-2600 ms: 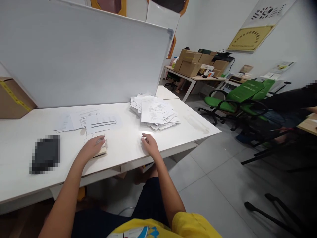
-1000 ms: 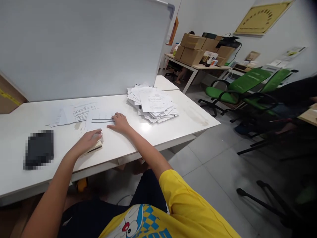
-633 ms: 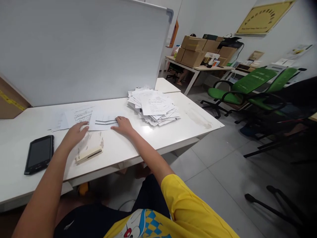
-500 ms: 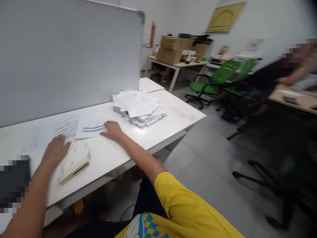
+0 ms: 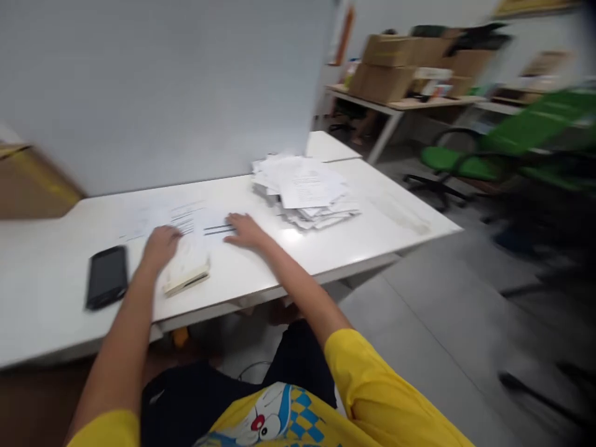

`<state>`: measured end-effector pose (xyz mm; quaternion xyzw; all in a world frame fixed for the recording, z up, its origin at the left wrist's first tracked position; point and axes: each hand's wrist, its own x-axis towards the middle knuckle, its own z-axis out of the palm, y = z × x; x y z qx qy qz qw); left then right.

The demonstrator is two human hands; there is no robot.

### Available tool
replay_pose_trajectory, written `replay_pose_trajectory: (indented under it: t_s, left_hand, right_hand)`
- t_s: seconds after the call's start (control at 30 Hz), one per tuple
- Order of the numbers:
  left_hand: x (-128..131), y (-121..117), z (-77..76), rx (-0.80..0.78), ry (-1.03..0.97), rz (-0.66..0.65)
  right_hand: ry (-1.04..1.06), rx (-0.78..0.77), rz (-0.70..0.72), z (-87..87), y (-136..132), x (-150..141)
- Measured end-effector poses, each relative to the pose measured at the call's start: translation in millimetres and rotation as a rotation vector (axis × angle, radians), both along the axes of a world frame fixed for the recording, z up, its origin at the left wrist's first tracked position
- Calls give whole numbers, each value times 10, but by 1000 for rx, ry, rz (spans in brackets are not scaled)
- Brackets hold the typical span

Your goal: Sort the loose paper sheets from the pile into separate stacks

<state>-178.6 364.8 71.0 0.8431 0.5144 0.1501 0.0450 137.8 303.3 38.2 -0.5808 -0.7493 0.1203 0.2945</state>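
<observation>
My right hand lies flat and open on the right edge of a sheet of paper printed with two dark lines. To its left, my left hand rests with fingers spread on another sheet with rows of dark lines; motion blurs the fingertips. Just in front of the left hand lies a cream, book-like block, too blurred to identify. A black phone or tablet sits left of the left forearm. Right of my right hand stands a messy stack of papers.
A whiteboard stands along the back of the white table. At far left is a cardboard box. Beyond the table are another desk with boxes and a green chair.
The view has swung left and down, bringing the cardboard box and the whole black device into sight. Both hands stay on the papers in about the same places.
</observation>
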Motion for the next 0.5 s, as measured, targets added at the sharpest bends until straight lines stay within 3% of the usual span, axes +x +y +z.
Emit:
replay_pose_trajectory:
  t_s: [0.07,0.13,0.3,0.5]
  left_hand:
    - [-21,-34,-72,19,-75,47]
    - [-54,-49,-141,-27,-104,76]
    - [-86,-138,-187,-11,-91,42]
    - [-73,-246,-130,-93,-78,-42]
  right_hand:
    - [-31,-31,53,-50,66,-246]
    - [-64,-73,7,-101,95,-328]
    - [-79,-99,-37,-219,72,-250]
    - [-129,-117,36,-283,19,-286]
